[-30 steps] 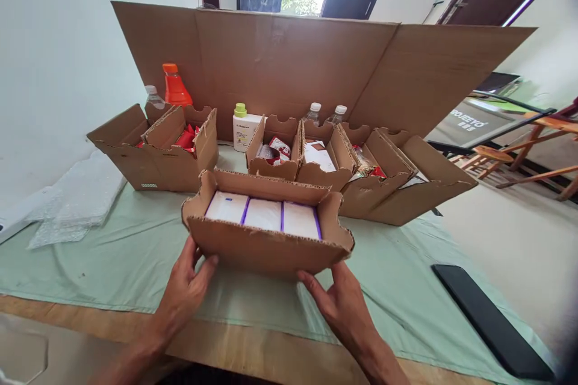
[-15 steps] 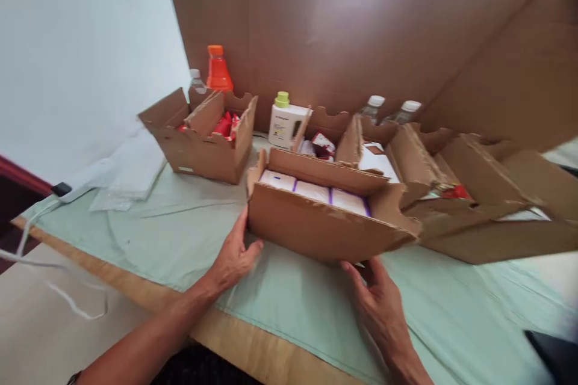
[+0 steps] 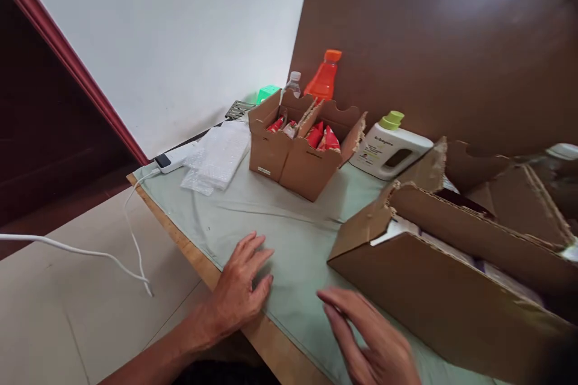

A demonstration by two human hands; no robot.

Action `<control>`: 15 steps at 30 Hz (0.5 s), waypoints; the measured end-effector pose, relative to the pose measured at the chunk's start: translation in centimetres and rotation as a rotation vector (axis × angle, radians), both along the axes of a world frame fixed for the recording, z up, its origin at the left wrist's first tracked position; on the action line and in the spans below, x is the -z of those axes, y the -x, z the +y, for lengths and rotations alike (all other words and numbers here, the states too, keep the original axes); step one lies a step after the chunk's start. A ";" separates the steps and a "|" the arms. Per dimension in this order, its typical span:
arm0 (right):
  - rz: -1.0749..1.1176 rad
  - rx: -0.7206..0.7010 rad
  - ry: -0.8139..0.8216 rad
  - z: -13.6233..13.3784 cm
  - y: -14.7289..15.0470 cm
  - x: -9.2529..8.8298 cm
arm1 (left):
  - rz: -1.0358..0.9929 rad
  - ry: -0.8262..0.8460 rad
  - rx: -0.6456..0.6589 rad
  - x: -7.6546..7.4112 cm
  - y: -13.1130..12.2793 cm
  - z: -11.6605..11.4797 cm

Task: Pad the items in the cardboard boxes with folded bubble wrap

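My left hand (image 3: 244,283) hovers over or rests on the green cloth (image 3: 293,246) near the table's front edge, fingers apart, with nothing in it. To its right, my right hand (image 3: 368,334) is also free, thumb and fingers slightly parted. Just beyond the right hand stands a long open cardboard box (image 3: 451,295) with white packs (image 3: 501,280) inside, only their tops showing. Neither hand visibly touches the box. Farther back, a divided cardboard box (image 3: 293,162) holds red packets (image 3: 323,135).
A white jug with a green cap (image 3: 388,147) stands between the boxes. Behind are an orange bottle (image 3: 324,78) and a tall cardboard panel (image 3: 428,42). Bubble wrap (image 3: 221,156) and a power strip (image 3: 176,158) with a white cable (image 3: 90,252) lie at left.
Both hands have come off the long box of white packs and opened. The view has swung left, so the boxes appear farther right and more of the floor and wall shows.
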State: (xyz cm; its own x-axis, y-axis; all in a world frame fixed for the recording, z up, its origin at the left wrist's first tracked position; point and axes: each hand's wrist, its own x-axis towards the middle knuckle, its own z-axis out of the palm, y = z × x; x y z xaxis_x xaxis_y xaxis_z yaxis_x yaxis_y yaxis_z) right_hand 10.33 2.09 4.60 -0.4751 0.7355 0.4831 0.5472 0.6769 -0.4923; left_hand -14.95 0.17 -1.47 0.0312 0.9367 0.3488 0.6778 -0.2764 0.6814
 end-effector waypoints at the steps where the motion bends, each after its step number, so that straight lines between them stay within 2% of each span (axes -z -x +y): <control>1: 0.011 -0.095 -0.019 2.0 3.5 -0.9 | -0.012 -0.025 -0.002 0.3 0.0 0.0; 2: -0.011 -0.165 -0.017 4.0 6.9 -1.6 | -0.028 -0.048 -0.003 0.6 -0.2 0.0; 4: -0.133 -0.206 0.020 8.2 13.1 -2.3 | -0.063 -0.086 -0.009 1.0 -0.5 0.0; 5: -0.224 -0.189 0.053 10.3 15.9 -2.2 | -0.079 -0.103 -0.018 1.1 -0.6 0.0; 8: -0.313 -0.174 0.075 15.6 22.7 -1.3 | -0.114 -0.137 -0.052 1.4 -0.6 0.1; 11: -0.391 -0.184 0.094 18.8 26.7 0.1 | -0.153 -0.159 -0.051 1.7 -0.5 0.2; 15: -0.489 -0.178 0.123 20.1 28.2 1.3 | -0.203 -0.163 -0.035 2.1 -0.5 0.4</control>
State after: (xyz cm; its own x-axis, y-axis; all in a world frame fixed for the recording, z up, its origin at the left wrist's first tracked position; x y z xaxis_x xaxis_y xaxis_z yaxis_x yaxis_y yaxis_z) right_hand -17.84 22.20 3.30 -0.7455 0.6604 0.0897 0.6149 0.7335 -0.2897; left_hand -14.41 0.52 -3.56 -0.0866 0.8668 0.4911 0.5431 -0.3722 0.7527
